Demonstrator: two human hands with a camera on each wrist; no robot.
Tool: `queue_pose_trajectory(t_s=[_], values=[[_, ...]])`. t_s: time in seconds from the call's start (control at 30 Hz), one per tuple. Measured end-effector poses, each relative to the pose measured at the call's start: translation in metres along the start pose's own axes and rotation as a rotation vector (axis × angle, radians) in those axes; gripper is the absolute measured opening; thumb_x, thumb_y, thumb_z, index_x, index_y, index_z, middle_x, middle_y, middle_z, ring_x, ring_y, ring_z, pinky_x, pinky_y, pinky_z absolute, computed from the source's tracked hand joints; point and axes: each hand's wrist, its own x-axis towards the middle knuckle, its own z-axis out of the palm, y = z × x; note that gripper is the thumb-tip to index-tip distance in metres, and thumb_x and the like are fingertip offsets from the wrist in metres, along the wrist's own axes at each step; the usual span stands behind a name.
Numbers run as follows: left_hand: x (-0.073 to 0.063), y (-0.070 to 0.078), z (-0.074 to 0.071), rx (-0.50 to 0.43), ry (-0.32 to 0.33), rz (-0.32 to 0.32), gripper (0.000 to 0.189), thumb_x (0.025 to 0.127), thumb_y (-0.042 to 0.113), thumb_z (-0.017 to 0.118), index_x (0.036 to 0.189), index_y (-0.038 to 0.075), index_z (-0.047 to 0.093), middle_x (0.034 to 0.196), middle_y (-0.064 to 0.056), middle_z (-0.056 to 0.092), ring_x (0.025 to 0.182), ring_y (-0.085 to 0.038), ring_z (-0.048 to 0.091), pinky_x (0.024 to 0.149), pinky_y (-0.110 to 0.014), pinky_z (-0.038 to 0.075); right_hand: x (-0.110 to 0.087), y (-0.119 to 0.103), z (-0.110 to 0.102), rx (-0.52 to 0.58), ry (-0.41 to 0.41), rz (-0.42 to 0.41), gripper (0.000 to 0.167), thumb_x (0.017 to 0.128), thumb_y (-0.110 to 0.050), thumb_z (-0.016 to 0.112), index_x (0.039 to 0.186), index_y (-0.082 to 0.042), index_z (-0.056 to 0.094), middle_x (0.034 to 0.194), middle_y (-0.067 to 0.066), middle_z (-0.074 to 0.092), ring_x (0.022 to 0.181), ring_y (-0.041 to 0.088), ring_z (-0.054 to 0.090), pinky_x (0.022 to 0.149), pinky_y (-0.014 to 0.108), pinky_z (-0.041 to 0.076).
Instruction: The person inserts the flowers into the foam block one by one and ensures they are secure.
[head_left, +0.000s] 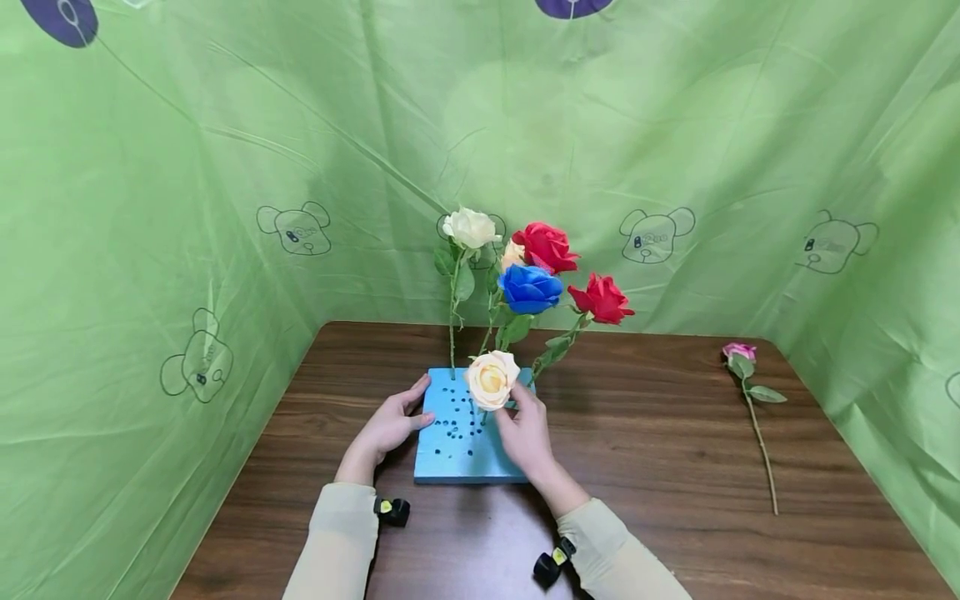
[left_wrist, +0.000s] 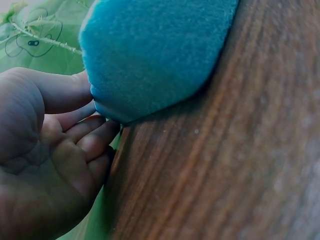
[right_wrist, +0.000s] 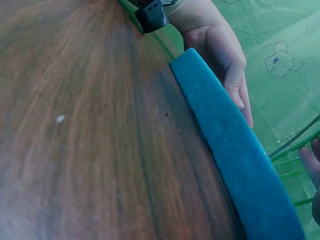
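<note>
A pale cream rose [head_left: 492,380] stands over the blue foam block [head_left: 480,464], its bloom facing up in the head view. My right hand [head_left: 528,433] pinches its stem just below the bloom; the bloom partly covers the fingertips. With thumb and fingers, my left hand [head_left: 387,427] grips the block's left edge, and the left wrist view shows the thumb [left_wrist: 67,92] against it. Small dark holes dot the block's top. Along its back stand a white rose [head_left: 471,228], a blue rose [head_left: 531,289], two red roses [head_left: 602,298] and another cream rose [head_left: 513,255], mostly hidden.
On the right of the brown wooden table [head_left: 645,467] lies a pink rose [head_left: 740,352] with a long stem. Green printed cloth [head_left: 390,100] hangs behind the table and along both sides. Each sleeve carries a small black camera [head_left: 551,567] at the wrist.
</note>
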Motion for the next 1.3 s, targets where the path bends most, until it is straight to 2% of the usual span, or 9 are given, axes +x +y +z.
queue_pose_trajectory(t_s=[0.17,0.27,0.53,0.73,0.97,1.3], values=[[-0.001,0.0,0.0,-0.002,0.003,-0.008,0.075,0.103,0.012,0.072,0.168,0.011,0.034,0.176,-0.004,0.024,0.162,-0.026,0.016,0.13,-0.05,0.014,0.0,0.002,0.002,-0.009,-0.018,0.031,0.033,0.092,0.004,0.079,0.123,-0.008,0.076,0.102,0.007,0.075,0.092,0.017,0.068,0.071,0.03,0.064],[-0.001,0.0,0.0,-0.003,0.007,-0.009,0.075,0.103,0.012,0.072,0.168,0.011,0.033,0.176,-0.003,0.024,0.162,-0.026,0.016,0.13,-0.05,0.014,-0.002,0.004,0.003,-0.041,-0.035,0.043,0.031,0.094,-0.001,0.08,0.124,-0.008,0.076,0.105,0.008,0.075,0.093,0.019,0.069,0.072,0.03,0.063],[-0.001,0.001,0.001,0.011,0.012,-0.003,0.075,0.103,0.013,0.071,0.168,0.009,0.034,0.175,-0.006,0.025,0.162,-0.028,0.016,0.13,-0.052,0.014,-0.006,0.01,0.003,-0.09,-0.081,-0.002,0.025,0.094,-0.005,0.081,0.119,-0.006,0.077,0.112,0.011,0.078,0.098,0.025,0.076,0.079,0.036,0.064],[0.0,0.002,0.001,0.024,0.009,-0.013,0.075,0.104,0.014,0.071,0.169,0.011,0.033,0.176,-0.003,0.024,0.162,-0.025,0.017,0.13,-0.05,0.015,-0.005,0.011,0.003,-0.102,-0.111,0.012,0.021,0.095,-0.005,0.08,0.115,-0.008,0.076,0.106,0.007,0.079,0.092,0.022,0.076,0.075,0.032,0.063],[-0.001,0.001,0.0,0.027,0.007,-0.021,0.075,0.104,0.014,0.071,0.169,0.012,0.032,0.176,-0.002,0.024,0.163,-0.024,0.017,0.13,-0.049,0.016,-0.006,0.013,0.004,-0.134,-0.115,0.03,0.017,0.098,-0.011,0.078,0.114,-0.008,0.076,0.099,0.006,0.079,0.088,0.021,0.075,0.075,0.034,0.061],[-0.001,0.001,0.001,0.027,0.006,-0.023,0.075,0.104,0.014,0.071,0.169,0.012,0.032,0.176,-0.002,0.025,0.162,-0.024,0.017,0.13,-0.049,0.016,-0.007,0.015,0.003,-0.18,-0.13,0.012,0.014,0.101,-0.016,0.076,0.113,-0.01,0.074,0.094,0.002,0.075,0.085,0.018,0.071,0.075,0.035,0.059]])
